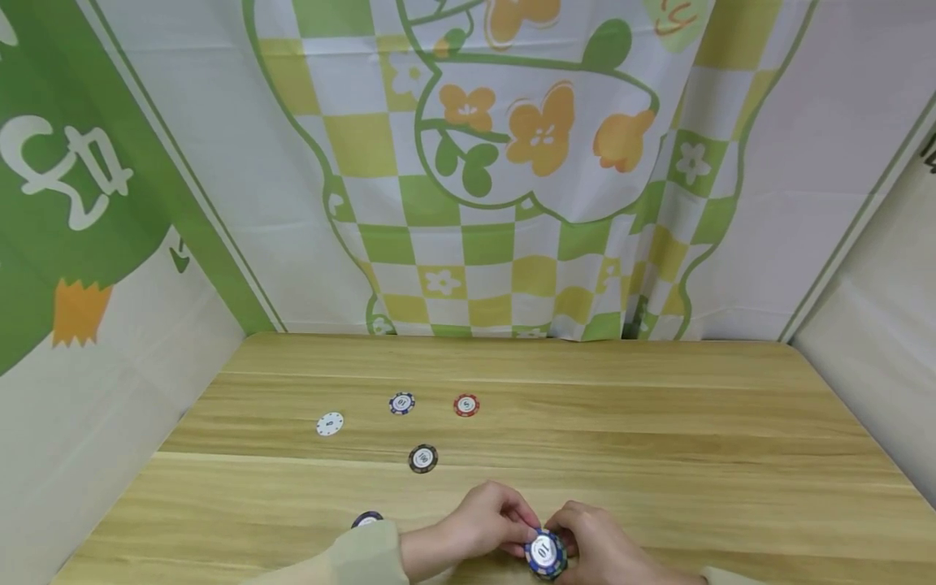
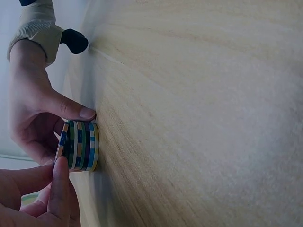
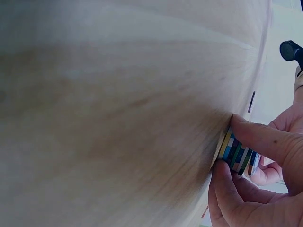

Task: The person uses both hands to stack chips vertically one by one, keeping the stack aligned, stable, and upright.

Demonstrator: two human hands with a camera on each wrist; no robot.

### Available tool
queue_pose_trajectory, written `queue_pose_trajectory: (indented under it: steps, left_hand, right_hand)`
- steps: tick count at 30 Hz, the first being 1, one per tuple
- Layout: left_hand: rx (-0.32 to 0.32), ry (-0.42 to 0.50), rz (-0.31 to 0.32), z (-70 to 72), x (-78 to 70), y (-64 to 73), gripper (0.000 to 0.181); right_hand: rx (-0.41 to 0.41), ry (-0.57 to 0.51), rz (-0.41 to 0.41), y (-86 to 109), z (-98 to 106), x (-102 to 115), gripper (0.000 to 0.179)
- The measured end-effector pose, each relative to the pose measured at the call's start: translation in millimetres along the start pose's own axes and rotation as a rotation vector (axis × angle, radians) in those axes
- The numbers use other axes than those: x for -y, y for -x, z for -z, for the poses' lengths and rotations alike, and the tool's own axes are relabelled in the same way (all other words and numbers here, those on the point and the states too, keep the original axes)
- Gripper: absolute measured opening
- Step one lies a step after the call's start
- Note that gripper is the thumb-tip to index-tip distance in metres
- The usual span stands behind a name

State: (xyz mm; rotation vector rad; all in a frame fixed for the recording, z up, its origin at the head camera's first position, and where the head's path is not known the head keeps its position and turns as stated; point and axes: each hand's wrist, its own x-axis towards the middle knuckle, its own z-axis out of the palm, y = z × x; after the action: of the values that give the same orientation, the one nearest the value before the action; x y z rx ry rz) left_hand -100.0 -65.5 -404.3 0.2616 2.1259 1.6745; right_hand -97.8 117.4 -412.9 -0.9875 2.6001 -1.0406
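A short stack of poker chips stands on the table near its front edge, striped in several colours along its side. On top lies a blue chip marked 10, a little tilted from the stack in the left wrist view. The left hand pinches this top chip at its edge between thumb and fingers. Around the stack's lower part, the right hand holds with its thumb on one side and fingers on the other. The fingers hide part of the stack in every view.
Loose chips lie flat on the wooden table: a white one, a blue one, a red one and a black one. A dark chip is partly covered by the left sleeve. Patterned curtains border the table.
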Motion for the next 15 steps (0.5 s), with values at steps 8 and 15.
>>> queue_pose_trajectory:
  steps: [8, 15]
  left_hand:
    - [-0.004, -0.032, -0.006, -1.6, -4.2, 1.0, 0.005]
    - [0.001, -0.054, -0.02, -3.0, -2.8, 0.2, 0.005]
  right_hand:
    - [0.013, -0.011, -0.017, 0.8, 0.3, 0.1, 0.038]
    - [-0.009, -0.006, 0.001, 0.8, -1.1, -1.0, 0.037]
